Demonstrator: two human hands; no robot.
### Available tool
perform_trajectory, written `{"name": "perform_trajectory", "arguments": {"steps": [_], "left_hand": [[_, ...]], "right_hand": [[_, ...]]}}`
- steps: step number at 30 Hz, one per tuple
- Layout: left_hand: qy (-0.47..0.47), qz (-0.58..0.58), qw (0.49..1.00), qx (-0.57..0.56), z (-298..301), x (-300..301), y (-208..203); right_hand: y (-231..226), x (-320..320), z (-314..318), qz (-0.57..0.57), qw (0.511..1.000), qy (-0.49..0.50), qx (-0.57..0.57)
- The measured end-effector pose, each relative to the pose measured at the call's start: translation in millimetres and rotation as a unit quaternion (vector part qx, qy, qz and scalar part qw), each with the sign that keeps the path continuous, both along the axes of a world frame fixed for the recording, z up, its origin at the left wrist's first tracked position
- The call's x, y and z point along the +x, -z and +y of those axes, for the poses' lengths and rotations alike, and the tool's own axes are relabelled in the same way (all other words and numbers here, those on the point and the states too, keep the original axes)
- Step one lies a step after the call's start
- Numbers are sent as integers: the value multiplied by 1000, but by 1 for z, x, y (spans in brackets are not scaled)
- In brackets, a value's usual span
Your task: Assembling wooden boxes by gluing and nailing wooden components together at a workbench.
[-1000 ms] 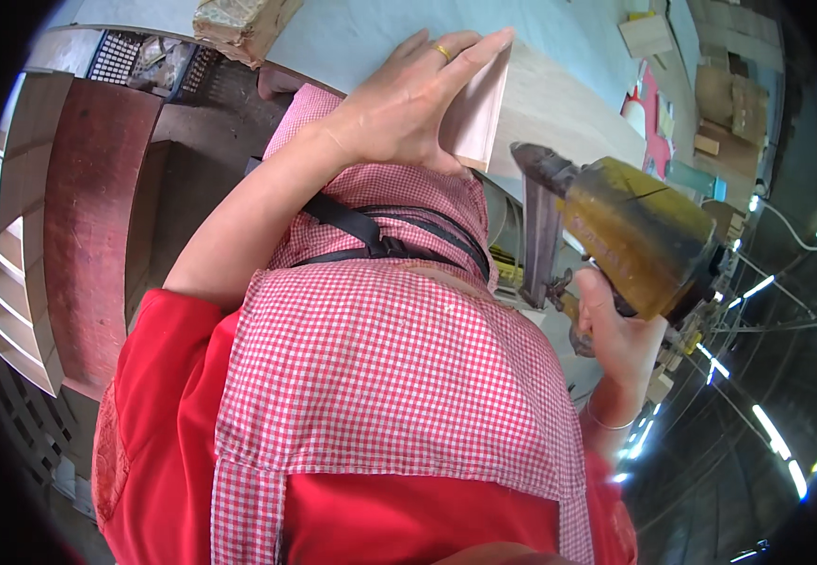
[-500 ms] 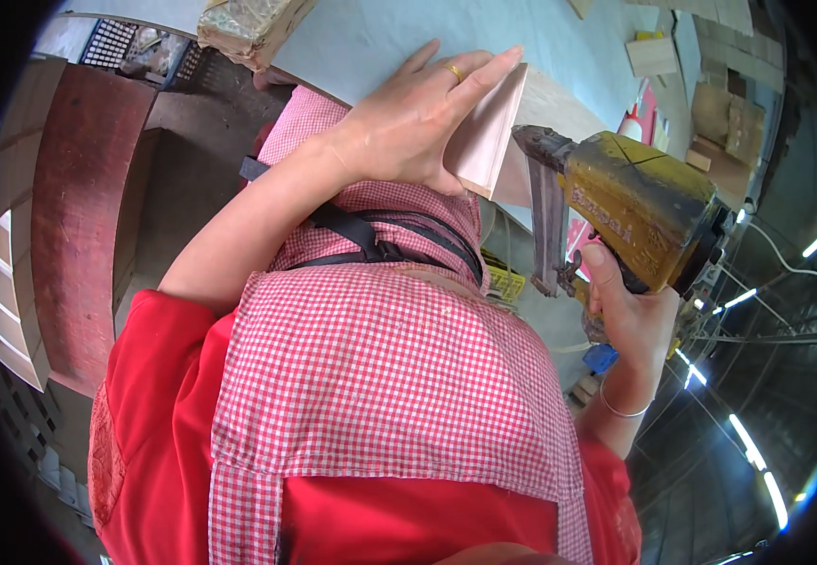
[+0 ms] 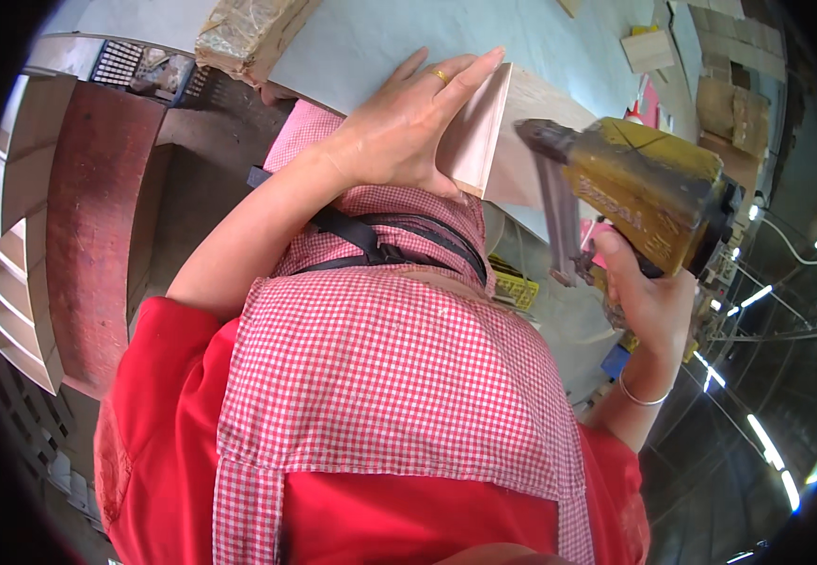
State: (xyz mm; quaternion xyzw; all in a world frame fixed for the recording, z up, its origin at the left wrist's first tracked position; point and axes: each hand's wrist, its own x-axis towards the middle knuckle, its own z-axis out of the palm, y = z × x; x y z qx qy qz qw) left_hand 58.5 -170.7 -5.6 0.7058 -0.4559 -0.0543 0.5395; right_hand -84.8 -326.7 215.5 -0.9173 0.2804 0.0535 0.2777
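Observation:
My left hand (image 3: 407, 122) is spread across a pale wooden piece (image 3: 476, 132), thumb at its near edge and fingers over the far end. The piece looks like a small box or frame of thin boards, partly hidden by the hand, and stands at the edge of the blue-grey table (image 3: 371, 47). In my right hand (image 3: 651, 299) is a worn yellow nail gun (image 3: 648, 193), my fingers wrapped round its handle. Its dark nose points left toward the wooden piece, with a gap between them. A light board (image 3: 533, 141) lies just beyond the piece.
A tape-wrapped block (image 3: 248, 38) sits on the table's left corner. Toward the back right lie a small wood block (image 3: 648, 52) and a red-capped bottle (image 3: 632, 111). At left stand a reddish-brown board (image 3: 98, 226) and pale shelving (image 3: 18, 292). A black plastic crate (image 3: 119, 62) is behind them.
The nail gun has shifted right, away from the wooden piece, and is slightly blurred. My left hand and the piece appear a little farther left, still together.

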Motion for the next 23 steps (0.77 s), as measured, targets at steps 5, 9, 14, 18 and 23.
{"name": "perform_trajectory", "arguments": {"steps": [5,9,14,18,23], "left_hand": [[12,-18,1000,13,6,4,-7],[-13,111,992,-59,19,-5,-30],[14,622,778,-90,62,-20,-53],[195,817,527,-129,91,-26,-60],[75,846,527,-43,91,-38,-19]], "right_hand": [[-6,-29,-35,-103,980,165,-32],[15,-90,-116,-176,955,235,-35],[104,-169,-201,-171,903,66,-388],[147,-185,-230,5,913,156,-377],[172,-160,-241,156,910,263,-281]]}}
